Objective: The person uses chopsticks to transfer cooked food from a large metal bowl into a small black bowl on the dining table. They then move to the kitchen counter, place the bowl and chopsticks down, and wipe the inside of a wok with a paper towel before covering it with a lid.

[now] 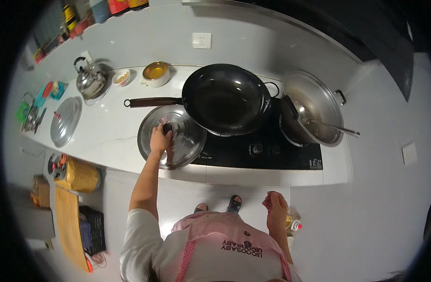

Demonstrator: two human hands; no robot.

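My left hand (161,139) grips the dark knob of a round steel lid (182,151), which lies at the left edge of the black gas hob (233,155). My right hand (276,204) is raised in front of the counter, its fingers curled in, touching nothing I can make out; whether it holds something is unclear. A black wok (226,98) with a wooden handle (152,102) sits on the left burner, its handle pointing left over the lid. On the right, a large steel pot (324,95) stands tilted, with a ladle (342,130) and a dark handle in it.
Along the counter's back stand a steel kettle (90,81), a small bowl of chopped food (122,77) and a white enamel pot of yellow liquid (156,73). Another lid (66,121) leans farther left. A range hood (282,14) overhangs the wall; an oil bottle (293,224) stands on the floor.
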